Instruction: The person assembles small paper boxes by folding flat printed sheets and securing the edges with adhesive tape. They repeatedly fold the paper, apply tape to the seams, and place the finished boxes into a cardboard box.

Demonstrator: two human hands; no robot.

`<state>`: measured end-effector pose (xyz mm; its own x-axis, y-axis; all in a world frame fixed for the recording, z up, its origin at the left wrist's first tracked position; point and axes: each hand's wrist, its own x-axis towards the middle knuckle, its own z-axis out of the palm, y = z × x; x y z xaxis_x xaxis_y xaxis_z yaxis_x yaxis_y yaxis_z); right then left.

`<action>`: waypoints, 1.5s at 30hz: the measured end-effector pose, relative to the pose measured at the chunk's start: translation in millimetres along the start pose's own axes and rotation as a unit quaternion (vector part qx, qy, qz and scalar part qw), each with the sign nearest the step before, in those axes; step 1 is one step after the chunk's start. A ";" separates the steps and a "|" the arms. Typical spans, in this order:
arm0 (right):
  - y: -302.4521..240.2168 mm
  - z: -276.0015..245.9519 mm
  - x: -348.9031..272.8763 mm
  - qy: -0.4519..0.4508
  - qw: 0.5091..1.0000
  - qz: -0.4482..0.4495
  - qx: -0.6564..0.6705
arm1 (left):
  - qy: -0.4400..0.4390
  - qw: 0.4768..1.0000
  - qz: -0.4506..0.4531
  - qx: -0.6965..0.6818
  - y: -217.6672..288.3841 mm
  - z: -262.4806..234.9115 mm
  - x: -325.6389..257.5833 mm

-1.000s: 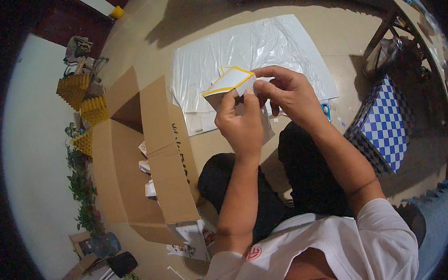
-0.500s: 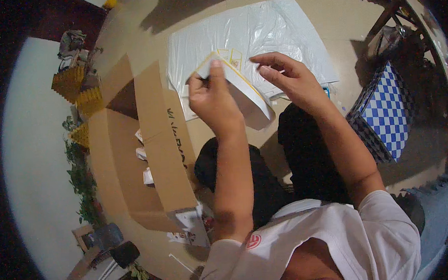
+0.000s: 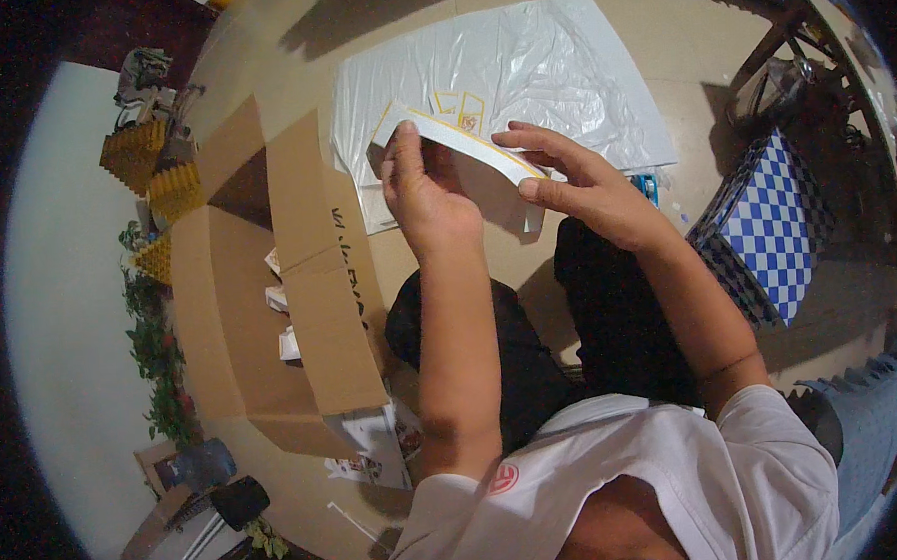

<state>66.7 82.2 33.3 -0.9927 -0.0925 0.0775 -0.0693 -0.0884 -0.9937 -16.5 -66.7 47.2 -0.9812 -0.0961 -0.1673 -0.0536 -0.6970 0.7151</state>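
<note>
A white paper carton [image 3: 478,154] with yellow edging is up in front of me, bent into an open shape with its hollow side toward me. My left hand [image 3: 427,196] grips its left end, the thumb lying over the white edge. At the other end, my right hand [image 3: 589,184] has its thumb and fingers closing around the carton's edge. A white flap hangs below that end. Behind the carton, flat white pieces with yellow outlines [image 3: 469,112] lie on a white plastic sheet [image 3: 559,65].
To the left stands a tall open cardboard box [image 3: 333,275], with small white cartons [image 3: 289,343] inside. A blue-and-white checked stack [image 3: 772,231] is at the right, near a dark-legged table. A small blue item [image 3: 648,188] lies by my right wrist. Potted plants [image 3: 161,353] line the far left.
The carton has turned flatter and its hollow side has opened toward me. My right hand has moved left and down, from apart from the carton onto its right end.
</note>
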 end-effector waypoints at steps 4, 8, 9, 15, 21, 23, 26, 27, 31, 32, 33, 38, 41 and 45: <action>-3.7 -1.5 1.6 0.048 0.999 -0.015 0.018 | -0.139 0.985 -0.053 0.085 1.8 9.8 -18.7; -2.9 -9.3 0.7 0.090 0.994 -0.054 0.002 | -0.206 0.961 -0.073 0.168 1.7 14.2 -25.7; -4.0 -10.7 0.1 0.104 0.993 -0.053 0.020 | -0.217 0.954 -0.081 0.189 2.8 14.0 -25.9; -7.2 -13.9 -0.9 0.169 0.982 -0.036 0.074 | -0.238 0.949 -0.102 0.182 -4.2 20.6 -34.3; -6.2 -14.0 -0.1 0.218 0.972 -0.027 0.086 | -0.261 0.939 -0.117 0.193 -24.2 20.7 -46.2; -9.4 -14.0 -1.2 0.219 0.970 -0.028 0.102 | -0.267 0.936 -0.128 0.192 -26.7 22.6 -47.4; -9.9 -16.0 -1.6 0.215 0.970 -0.014 0.112 | -0.271 0.930 -0.153 0.196 -29.3 21.8 -46.0; -11.0 -16.0 -1.9 0.220 0.966 0.004 0.138 | -0.268 0.928 -0.168 0.195 -31.2 20.2 -45.4; -11.5 -17.9 -3.8 0.228 0.959 0.030 0.163 | -0.227 0.937 -0.166 0.205 -38.7 23.9 -53.9; -10.7 -19.1 -4.0 0.229 0.962 0.025 0.150 | -0.230 0.939 -0.162 0.196 -40.5 25.7 -56.2; -9.4 -19.4 -3.1 0.240 0.961 0.009 0.136 | -0.232 0.941 -0.157 0.188 -42.1 27.4 -58.3; 3.9 -17.7 2.8 0.265 0.959 -0.058 0.079 | -0.240 0.945 -0.155 0.161 -45.1 33.1 -63.5; -4.2 -15.7 0.0 0.223 0.963 -0.025 0.148 | -0.218 0.947 -0.143 0.186 -49.7 28.8 -57.6; -8.4 -21.4 -5.4 0.240 0.944 -0.026 0.227 | -0.188 0.951 -0.127 0.210 -34.4 30.0 -46.8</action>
<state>70.6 104.7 39.5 -0.9272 0.3735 -0.0285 -0.1777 -0.5056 -0.8443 25.7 -17.0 50.8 -0.9198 0.3526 -0.1721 -0.2889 -0.3119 0.9051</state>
